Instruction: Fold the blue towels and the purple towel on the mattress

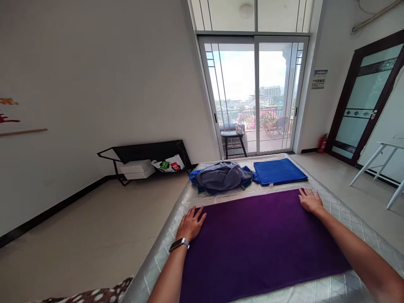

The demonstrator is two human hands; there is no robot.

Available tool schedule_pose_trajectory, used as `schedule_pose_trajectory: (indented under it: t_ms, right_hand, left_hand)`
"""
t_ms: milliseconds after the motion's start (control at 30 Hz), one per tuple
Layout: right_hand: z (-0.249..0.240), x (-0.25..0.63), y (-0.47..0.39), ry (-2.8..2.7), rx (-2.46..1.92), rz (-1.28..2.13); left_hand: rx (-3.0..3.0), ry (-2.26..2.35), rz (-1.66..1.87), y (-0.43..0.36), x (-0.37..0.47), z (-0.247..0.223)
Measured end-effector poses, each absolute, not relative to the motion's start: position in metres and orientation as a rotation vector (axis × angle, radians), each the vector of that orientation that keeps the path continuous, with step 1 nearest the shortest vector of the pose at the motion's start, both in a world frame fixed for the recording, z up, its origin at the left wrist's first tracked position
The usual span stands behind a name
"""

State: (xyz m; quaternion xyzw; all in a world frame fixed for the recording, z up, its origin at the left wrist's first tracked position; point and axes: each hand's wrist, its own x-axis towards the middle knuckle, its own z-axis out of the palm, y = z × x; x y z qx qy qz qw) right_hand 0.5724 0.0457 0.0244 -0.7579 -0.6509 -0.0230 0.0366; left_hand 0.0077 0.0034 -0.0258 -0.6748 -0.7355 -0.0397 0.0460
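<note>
A purple towel [259,244] lies spread flat across the mattress in front of me. On its far left corner rests my left hand [190,223], palm down with the fingers spread; a watch [179,244] is on that wrist. My right hand [311,200] lies flat at the towel's far right corner, fingers stretched out. Beyond the towel, a folded blue towel [279,170] sits at the right. To its left is a crumpled heap of grey cloth [221,174] with blue cloth under it.
The plastic-covered mattress [334,214] carries all the cloths. At the left wall stands a black rack [151,151] with a white box [135,169] and a printed bag [168,164]. A white table [388,147] and a fire extinguisher [322,144] are at the right.
</note>
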Motion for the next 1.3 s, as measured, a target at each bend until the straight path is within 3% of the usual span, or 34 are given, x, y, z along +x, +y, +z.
schedule_pose_trajectory:
  t_ms: [133, 300, 400, 500, 833, 1133, 1300]
  right_hand:
    - [0.027, 0.499, 0.035, -1.984, -2.176, -0.177]
    - [0.014, 0.38, 0.011, -2.456, -1.595, 0.181]
    - [0.004, 0.351, 0.0, -2.557, -1.454, 0.291]
    - [0.0, 0.376, 0.002, -2.569, -1.515, 0.318]
    - [0.012, 0.59, 0.05, -2.163, -2.213, 0.18]
    - [0.004, 0.596, 0.052, -2.15, -2.165, 0.132]
    - [0.002, 0.596, 0.055, -2.134, -2.206, 0.134]
  left_hand:
    - [-2.047, -2.267, -0.082, 0.004, 0.006, -0.026]
    - [-2.118, -2.175, 0.034, 0.001, -0.005, -0.029]
    - [-2.113, -2.181, 0.016, 0.002, -0.006, -0.032]
    - [-2.069, -2.209, -0.045, 0.005, -0.004, -0.036]
    - [-2.074, -2.175, -0.179, 0.002, -0.002, -0.032]
    - [-2.014, -2.088, -0.328, -0.014, 0.017, -0.004]
    - [-2.25, -1.994, -0.371, -0.051, 0.024, -0.014]
